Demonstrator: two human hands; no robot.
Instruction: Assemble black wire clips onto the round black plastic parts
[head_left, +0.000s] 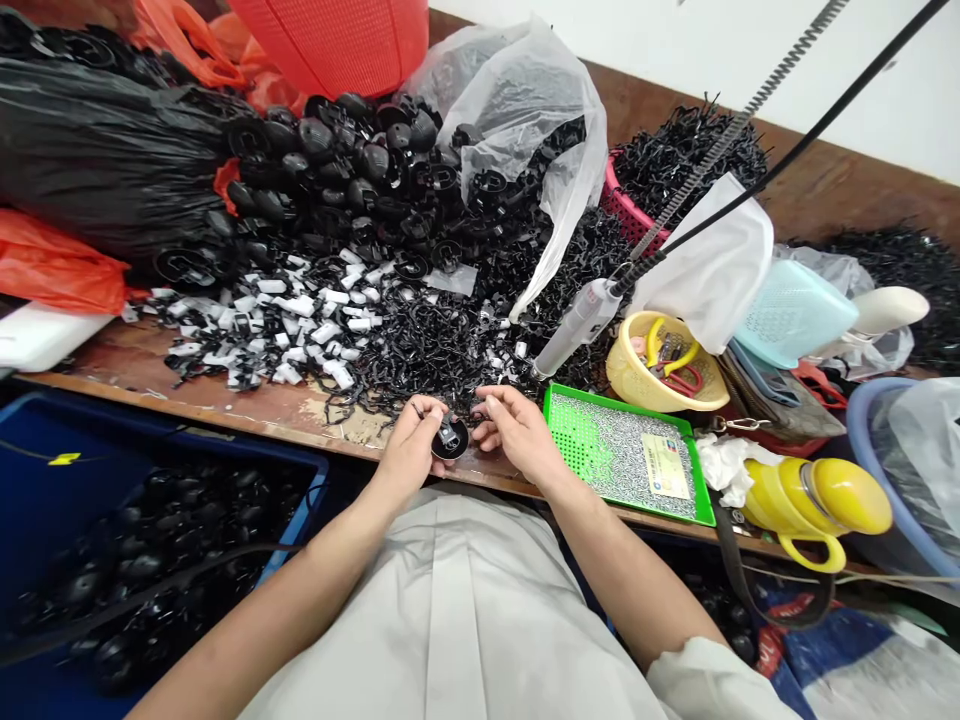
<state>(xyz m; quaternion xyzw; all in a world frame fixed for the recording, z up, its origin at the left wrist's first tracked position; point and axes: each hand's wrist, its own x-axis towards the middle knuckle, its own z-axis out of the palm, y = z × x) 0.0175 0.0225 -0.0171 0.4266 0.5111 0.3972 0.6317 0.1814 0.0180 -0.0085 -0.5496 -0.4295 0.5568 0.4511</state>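
My left hand (409, 445) grips a round black part (451, 440) by its left edge, over the front edge of the table. A small grey piece sits inside the round part. Just to the right, my right hand (511, 428) has its fingers curled, thumb and fingertips close together; whatever it may hold is too small to make out. A heap of thin black pieces (427, 345) lies just beyond both hands. To its left are many white and black pieces (300, 305). An electric screwdriver (577, 325) hangs above the heap, right of the hands.
At the right stand a green tray (705, 495) of screws, a yellow basket (630, 380) with pliers and a yellow bottle (795, 495). Round black parts (345, 160) pile up behind. A blue bin (45, 430) sits below left. A coiled cable crosses the upper right.
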